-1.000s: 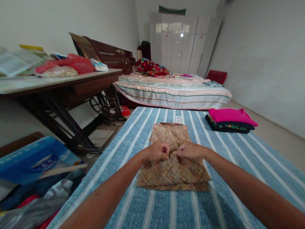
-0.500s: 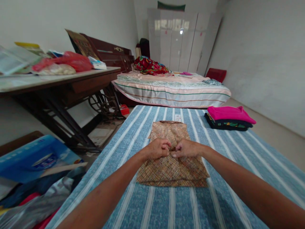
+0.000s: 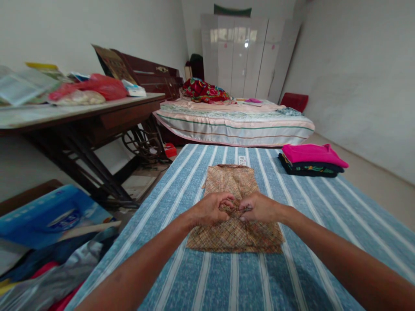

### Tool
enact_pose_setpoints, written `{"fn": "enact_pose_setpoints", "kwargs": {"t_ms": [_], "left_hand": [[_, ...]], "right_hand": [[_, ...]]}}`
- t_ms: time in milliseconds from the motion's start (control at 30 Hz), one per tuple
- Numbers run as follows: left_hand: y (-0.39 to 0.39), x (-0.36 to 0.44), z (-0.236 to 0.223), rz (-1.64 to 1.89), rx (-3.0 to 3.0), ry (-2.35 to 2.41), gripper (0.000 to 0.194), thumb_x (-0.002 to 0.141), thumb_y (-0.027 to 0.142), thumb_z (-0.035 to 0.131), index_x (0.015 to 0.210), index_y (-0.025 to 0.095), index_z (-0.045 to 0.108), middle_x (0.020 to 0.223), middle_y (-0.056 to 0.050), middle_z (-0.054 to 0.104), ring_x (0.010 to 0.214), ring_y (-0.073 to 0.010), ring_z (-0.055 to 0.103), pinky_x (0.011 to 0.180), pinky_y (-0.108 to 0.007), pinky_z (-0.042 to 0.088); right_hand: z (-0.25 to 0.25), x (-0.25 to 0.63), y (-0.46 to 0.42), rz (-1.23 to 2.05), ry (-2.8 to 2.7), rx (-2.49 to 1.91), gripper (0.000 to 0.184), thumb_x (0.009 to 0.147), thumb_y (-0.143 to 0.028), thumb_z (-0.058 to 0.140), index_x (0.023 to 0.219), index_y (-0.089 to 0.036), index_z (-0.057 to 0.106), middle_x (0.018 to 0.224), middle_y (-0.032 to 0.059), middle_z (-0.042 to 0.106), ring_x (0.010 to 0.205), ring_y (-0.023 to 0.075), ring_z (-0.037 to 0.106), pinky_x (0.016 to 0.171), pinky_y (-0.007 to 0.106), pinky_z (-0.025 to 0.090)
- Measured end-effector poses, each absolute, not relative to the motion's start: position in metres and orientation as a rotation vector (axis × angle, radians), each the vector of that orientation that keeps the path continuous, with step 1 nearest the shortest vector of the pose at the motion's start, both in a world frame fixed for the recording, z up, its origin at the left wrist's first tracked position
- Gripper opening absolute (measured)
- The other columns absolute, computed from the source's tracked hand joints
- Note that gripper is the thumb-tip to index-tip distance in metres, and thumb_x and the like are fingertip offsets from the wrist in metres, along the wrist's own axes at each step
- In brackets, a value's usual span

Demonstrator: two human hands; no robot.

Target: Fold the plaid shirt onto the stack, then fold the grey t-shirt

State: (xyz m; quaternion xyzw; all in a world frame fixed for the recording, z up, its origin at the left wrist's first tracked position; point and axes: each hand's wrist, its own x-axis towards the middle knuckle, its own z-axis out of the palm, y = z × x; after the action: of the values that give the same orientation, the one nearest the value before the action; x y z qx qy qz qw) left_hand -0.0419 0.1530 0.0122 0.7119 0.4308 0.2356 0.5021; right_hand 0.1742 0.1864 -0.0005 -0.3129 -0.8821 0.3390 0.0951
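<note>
A brown plaid shirt (image 3: 235, 237) lies on the blue-and-white striped bed cover (image 3: 155, 207), its sides tucked in to a narrow shape. My left hand (image 3: 214, 208) is closed on the cloth at the middle of the shirt, fingers curled. Facing it, my right hand (image 3: 259, 207) pinches the cloth a short way to the right. The two hands nearly meet, and a bit of gathered fabric shows between them. The fingertips are partly hidden in the cloth.
Folded clothes (image 3: 313, 160), pink on top of dark, are stacked at the right. A sewing machine table (image 3: 129, 108) with bags stands at the left, above a blue box (image 3: 61, 216) and heaped clothes (image 3: 65, 268). Behind are another bed (image 3: 233, 125) and a wardrobe (image 3: 240, 56).
Both hands have shifted slightly toward me over the shirt, still holding its middle. The folded stack has stayed in place.
</note>
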Motion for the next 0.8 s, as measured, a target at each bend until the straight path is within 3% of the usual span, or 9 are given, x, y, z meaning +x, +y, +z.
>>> {"fn": "enact_pose_setpoints", "kwargs": {"t_ms": [133, 300, 433, 600, 800], "left_hand": [[0.150, -0.045, 0.012, 0.572, 1.808, 1.155, 0.056, 0.054, 0.014, 0.066, 0.109, 0.017, 0.054, 0.102, -0.003, 0.061, 0.095, -0.0195, 0.057, 0.078, -0.026, 0.044], [0.154, -0.053, 0.006, 0.520, 1.724, 1.195, 0.060, 0.051, 0.018, 0.070, 0.108, 0.016, 0.052, 0.095, -0.002, 0.056, 0.084, -0.0169, 0.054, 0.068, -0.024, 0.043], [0.157, -0.059, 0.008, 0.501, 1.746, 1.160, 0.044, 0.050, 0.019, 0.071, 0.092, 0.017, 0.056, 0.074, 0.005, 0.050, 0.071, -0.0122, 0.047, 0.063, -0.021, 0.038], [0.163, -0.062, 0.015, 0.373, 1.717, 1.087, 0.019, 0.066, 0.033, 0.062, 0.073, 0.015, 0.059, 0.061, 0.005, 0.050, 0.059, -0.0094, 0.042, 0.055, -0.020, 0.032], [0.166, -0.057, 0.027, 0.429, 1.724, 1.142, 0.039, 0.071, 0.050, 0.060, 0.058, 0.014, 0.060, 0.052, 0.004, 0.042, 0.054, -0.0086, 0.035, 0.049, -0.021, 0.025]], "right_hand": [[-0.001, 0.174, 0.185, 0.954, -2.635, -0.932, 0.004, 0.073, -0.018, 0.067, 0.069, -0.017, 0.064, 0.055, -0.0077, 0.046, 0.054, 0.0084, 0.042, 0.052, 0.021, 0.026], [0.002, 0.171, 0.184, 0.909, -2.654, -0.963, 0.003, 0.074, -0.018, 0.067, 0.071, -0.017, 0.066, 0.055, -0.0071, 0.048, 0.054, 0.0087, 0.044, 0.052, 0.021, 0.026], [0.005, 0.171, 0.181, 0.863, -2.673, -0.983, 0.003, 0.074, -0.020, 0.067, 0.072, -0.019, 0.066, 0.056, -0.0063, 0.049, 0.056, 0.0092, 0.045, 0.053, 0.021, 0.026], [0.009, 0.173, 0.177, 0.769, -2.716, -0.995, 0.003, 0.076, -0.022, 0.066, 0.076, -0.021, 0.068, 0.059, -0.0052, 0.054, 0.058, 0.0098, 0.048, 0.054, 0.021, 0.027], [0.018, 0.175, 0.170, 0.679, -2.782, -0.934, 0.007, 0.078, -0.022, 0.064, 0.083, -0.022, 0.070, 0.062, -0.0034, 0.059, 0.061, 0.0118, 0.052, 0.056, 0.022, 0.028]]}}
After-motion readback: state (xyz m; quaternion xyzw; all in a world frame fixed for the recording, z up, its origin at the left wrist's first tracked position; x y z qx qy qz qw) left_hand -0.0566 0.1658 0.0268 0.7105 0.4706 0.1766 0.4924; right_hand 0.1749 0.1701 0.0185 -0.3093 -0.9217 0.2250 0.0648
